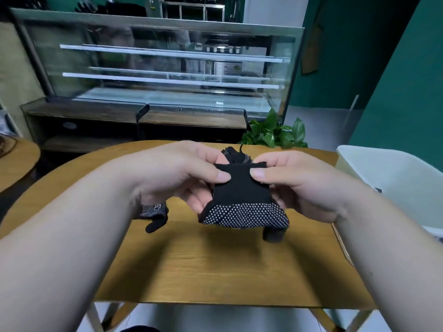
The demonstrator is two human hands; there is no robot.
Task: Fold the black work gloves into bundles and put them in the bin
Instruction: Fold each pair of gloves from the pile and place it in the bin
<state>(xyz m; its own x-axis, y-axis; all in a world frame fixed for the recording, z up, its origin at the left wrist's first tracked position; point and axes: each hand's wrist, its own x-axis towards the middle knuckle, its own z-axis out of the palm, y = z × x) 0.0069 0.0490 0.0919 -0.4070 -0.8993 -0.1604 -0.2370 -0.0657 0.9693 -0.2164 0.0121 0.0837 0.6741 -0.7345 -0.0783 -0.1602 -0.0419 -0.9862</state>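
Above the middle of the wooden table [215,267] I hold a black work glove bundle [242,202] with a white-dotted grip side along its lower edge. My left hand [182,173] pinches the black cuff from the left, thumb on top. My right hand [294,183] pinches the same cuff from the right. Glove fingertips stick up behind the cuff. Another black dotted glove [154,215] lies on the table, partly hidden under my left forearm. The white bin [393,178] stands at the table's right end; a small dark piece shows at its near rim.
A glass display case [167,65] on a low wooden cabinet stands behind the table. A green potted plant [273,133] sits on the floor at the table's far right. Another round wooden table [16,159] is at the left edge.
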